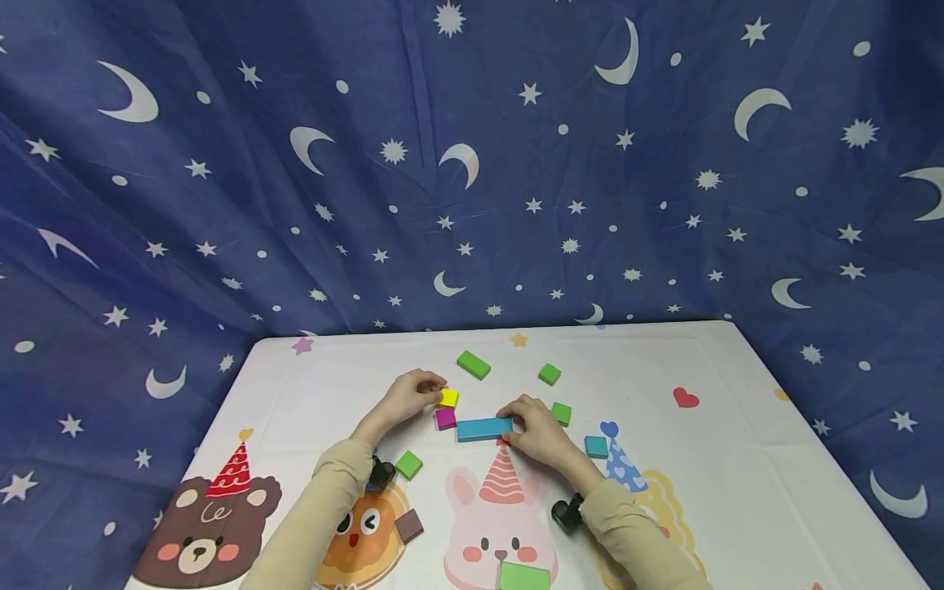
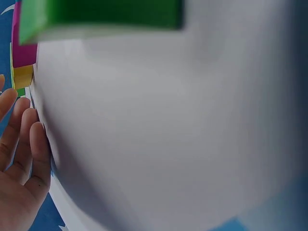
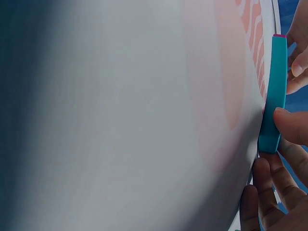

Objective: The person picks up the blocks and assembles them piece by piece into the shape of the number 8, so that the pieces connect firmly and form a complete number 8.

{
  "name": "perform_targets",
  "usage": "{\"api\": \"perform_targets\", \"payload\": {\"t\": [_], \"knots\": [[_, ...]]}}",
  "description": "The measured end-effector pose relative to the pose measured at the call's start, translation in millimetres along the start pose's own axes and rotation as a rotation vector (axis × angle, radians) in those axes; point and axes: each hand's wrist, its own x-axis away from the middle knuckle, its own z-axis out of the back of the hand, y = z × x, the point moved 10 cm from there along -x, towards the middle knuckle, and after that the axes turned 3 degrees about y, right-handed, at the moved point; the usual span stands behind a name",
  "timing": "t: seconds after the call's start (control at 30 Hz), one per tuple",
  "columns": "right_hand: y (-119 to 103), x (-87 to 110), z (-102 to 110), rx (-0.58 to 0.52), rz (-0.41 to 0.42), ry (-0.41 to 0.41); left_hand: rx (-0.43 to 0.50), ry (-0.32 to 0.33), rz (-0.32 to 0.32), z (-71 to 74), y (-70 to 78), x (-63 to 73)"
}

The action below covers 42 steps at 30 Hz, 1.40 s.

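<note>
A long blue block (image 1: 481,429) lies on the white cloth with its left end by a small magenta block (image 1: 446,419). My right hand (image 1: 542,433) grips the blue block's right end, its thumb (image 3: 291,126) against the near side. Just behind the magenta block is a yellow block (image 1: 448,398). Beside that yellow block is my left hand (image 1: 407,399), fingertips at its left side, with no block seen between thumb and fingers in the left wrist view. There, a green block (image 2: 101,14) looms blurred up close.
Green blocks (image 1: 474,365) lie behind and beside the hands, one (image 1: 561,414) just beyond the right hand. A small teal block (image 1: 596,447) is farther right. Nearer me are a brown block (image 1: 409,526) and a large green block (image 1: 524,577). A starry blue curtain (image 1: 472,205) hangs behind.
</note>
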Motion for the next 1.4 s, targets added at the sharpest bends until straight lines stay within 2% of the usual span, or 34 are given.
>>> {"api": "perform_targets", "payload": {"t": [0.47,1.07,1.4], "knots": [[-0.4,0.0,1.3,0.009,0.002,-0.003,0.008,0.048,0.024,2.3,-2.6,2.9],[-1.2,-2.1,0.3,-0.025,-0.003,-0.032,0.001,0.014,-0.001,-2.2,-3.4,3.7],[-5.1,-9.6,9.6,-0.082,0.009,-0.029,0.008,-0.001,0.008,-2.0,-5.6,4.3]]}}
